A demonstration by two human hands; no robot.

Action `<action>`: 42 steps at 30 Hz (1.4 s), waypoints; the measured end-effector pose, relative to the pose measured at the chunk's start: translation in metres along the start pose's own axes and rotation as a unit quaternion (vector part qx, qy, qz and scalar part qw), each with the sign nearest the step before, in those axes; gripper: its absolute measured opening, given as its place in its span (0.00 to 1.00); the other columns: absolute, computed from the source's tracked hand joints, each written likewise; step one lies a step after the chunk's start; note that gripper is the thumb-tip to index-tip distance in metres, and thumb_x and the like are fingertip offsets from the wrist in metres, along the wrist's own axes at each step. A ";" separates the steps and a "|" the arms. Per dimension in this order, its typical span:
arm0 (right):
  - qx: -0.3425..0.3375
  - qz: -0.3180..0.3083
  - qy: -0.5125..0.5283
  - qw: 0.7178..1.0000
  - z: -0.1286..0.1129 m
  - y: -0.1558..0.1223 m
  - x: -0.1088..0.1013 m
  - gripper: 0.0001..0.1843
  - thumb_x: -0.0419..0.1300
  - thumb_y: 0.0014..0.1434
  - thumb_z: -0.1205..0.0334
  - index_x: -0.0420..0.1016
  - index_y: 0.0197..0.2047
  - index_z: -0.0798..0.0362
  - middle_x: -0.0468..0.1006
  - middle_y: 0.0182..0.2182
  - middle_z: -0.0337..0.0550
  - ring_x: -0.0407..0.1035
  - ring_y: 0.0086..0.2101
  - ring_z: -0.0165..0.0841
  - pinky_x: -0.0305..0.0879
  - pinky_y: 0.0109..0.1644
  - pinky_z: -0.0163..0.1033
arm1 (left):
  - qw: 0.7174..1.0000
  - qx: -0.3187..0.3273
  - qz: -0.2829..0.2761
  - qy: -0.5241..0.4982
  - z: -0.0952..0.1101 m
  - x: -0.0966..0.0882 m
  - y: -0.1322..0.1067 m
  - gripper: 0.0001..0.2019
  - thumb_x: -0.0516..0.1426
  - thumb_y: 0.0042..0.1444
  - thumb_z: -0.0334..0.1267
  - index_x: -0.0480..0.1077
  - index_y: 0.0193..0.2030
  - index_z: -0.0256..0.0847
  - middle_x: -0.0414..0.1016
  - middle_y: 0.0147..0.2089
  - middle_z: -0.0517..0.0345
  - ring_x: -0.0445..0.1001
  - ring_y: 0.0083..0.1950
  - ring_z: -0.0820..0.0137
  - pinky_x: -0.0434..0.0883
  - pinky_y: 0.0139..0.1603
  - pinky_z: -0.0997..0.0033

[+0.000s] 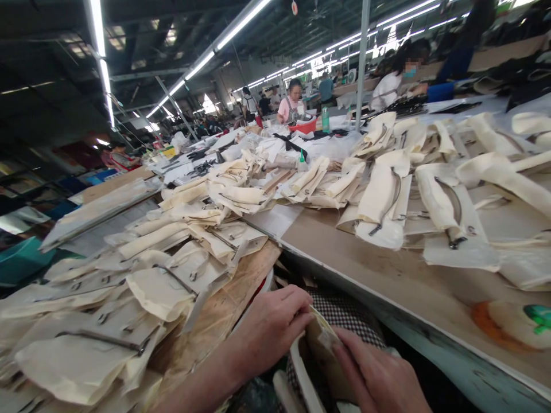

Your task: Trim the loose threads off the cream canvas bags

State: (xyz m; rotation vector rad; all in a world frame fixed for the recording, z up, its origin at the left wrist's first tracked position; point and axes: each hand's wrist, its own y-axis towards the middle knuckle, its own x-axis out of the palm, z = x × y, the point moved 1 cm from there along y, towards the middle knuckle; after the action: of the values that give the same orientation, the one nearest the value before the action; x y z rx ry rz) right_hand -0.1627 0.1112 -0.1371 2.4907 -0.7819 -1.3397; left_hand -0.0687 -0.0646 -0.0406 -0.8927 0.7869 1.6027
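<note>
Pouch (323, 354) of cream material sits between the two hands at the six o'clock edge of the view, taking twelve as straight up, with its mouth parted and its brownish inside showing. Its long axis slants from eleven o'clock, the far end, down toward five, where the lower part runs out of sight. The left hand (278, 321) lies at ten o'clock from the middle of the pouch and is the nearer one to its far end; thumb and forefinger are drawn together on the rim there, the other fingers curled in. The right hand (379, 367) lies between three and four o'clock, its fingers close together and nearly in line with the slanting wall, holding that side; how much material lies under the thumb is hidden. A small pale patch (328, 339) shows on the inner face, just beside the right fingertips. So both hands touch the pouch, one at its tip and one along its flank, with the opening between them.

Checked cloth (340, 301) shows beyond the pouch, toward twelve to one o'clock. From the hands, a brown board (247, 275) lies at ten to eleven, and a heap of cream pieces with dark handles (77, 358) spreads around nine. Toward one to two, similar bags (383, 192) rest on the other tabletop (322, 249).
</note>
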 end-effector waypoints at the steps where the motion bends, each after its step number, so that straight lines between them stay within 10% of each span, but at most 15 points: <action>1: 0.002 0.001 0.004 1.000 0.000 0.000 0.000 0.14 0.45 0.71 0.62 0.67 0.54 0.49 0.82 0.30 0.36 0.78 0.26 0.30 0.74 0.28 0.28 | 1.000 0.002 0.009 0.000 0.000 0.001 -0.001 0.04 0.55 0.63 0.29 0.68 0.37 0.41 0.77 0.43 0.60 0.75 0.44 0.69 0.68 0.46 0.71; 17: -0.003 0.003 -0.033 0.999 0.001 -0.008 0.007 0.15 0.45 0.71 0.63 0.67 0.56 0.53 0.82 0.31 0.37 0.79 0.27 0.30 0.73 0.27 0.28 | 0.996 0.010 0.084 -0.023 -0.004 0.015 0.000 0.09 0.54 0.57 0.26 0.63 0.28 0.40 0.78 0.36 0.60 0.76 0.37 0.70 0.68 0.38 0.73; 22: -0.019 -0.012 -0.030 0.999 0.003 -0.009 0.006 0.12 0.46 0.71 0.63 0.67 0.52 0.51 0.81 0.28 0.36 0.77 0.24 0.30 0.69 0.23 0.28 | 0.991 -0.073 0.086 -0.069 -0.001 0.011 -0.004 0.05 0.55 0.58 0.30 0.62 0.35 0.42 0.78 0.35 0.61 0.75 0.33 0.70 0.68 0.35 0.72; 29: 0.009 -0.109 0.068 0.992 -0.010 0.024 -0.021 0.11 0.51 0.68 0.58 0.68 0.51 0.49 0.82 0.39 0.41 0.79 0.38 0.34 0.74 0.39 0.32 | 0.984 -0.102 0.080 -0.120 0.001 0.004 -0.008 0.07 0.57 0.55 0.26 0.65 0.36 0.42 0.76 0.33 0.65 0.73 0.33 0.73 0.67 0.36 0.75; 33: 0.003 -0.111 0.016 0.994 -0.016 0.041 -0.010 0.06 0.54 0.66 0.61 0.70 0.44 0.48 0.82 0.35 0.37 0.79 0.33 0.37 0.69 0.30 0.37 | 0.985 -0.103 0.082 -0.113 0.002 0.004 -0.007 0.08 0.58 0.54 0.26 0.63 0.32 0.41 0.76 0.32 0.66 0.72 0.33 0.74 0.65 0.36 0.74; 42: 0.024 -0.149 0.090 0.984 -0.010 0.047 -0.010 0.25 0.39 0.73 0.56 0.70 0.32 0.51 0.75 0.24 0.37 0.69 0.23 0.30 0.60 0.28 0.33 | 0.982 -0.111 0.056 -0.143 0.001 0.004 -0.005 0.10 0.59 0.53 0.26 0.61 0.30 0.41 0.77 0.32 0.66 0.72 0.32 0.74 0.64 0.35 0.75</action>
State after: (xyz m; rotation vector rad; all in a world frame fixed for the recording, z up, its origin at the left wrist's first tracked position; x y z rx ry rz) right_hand -0.1755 0.0767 -0.1048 2.8049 -0.4208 -1.1652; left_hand -0.0645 -0.0608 -0.0443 -0.7590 0.4697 1.8944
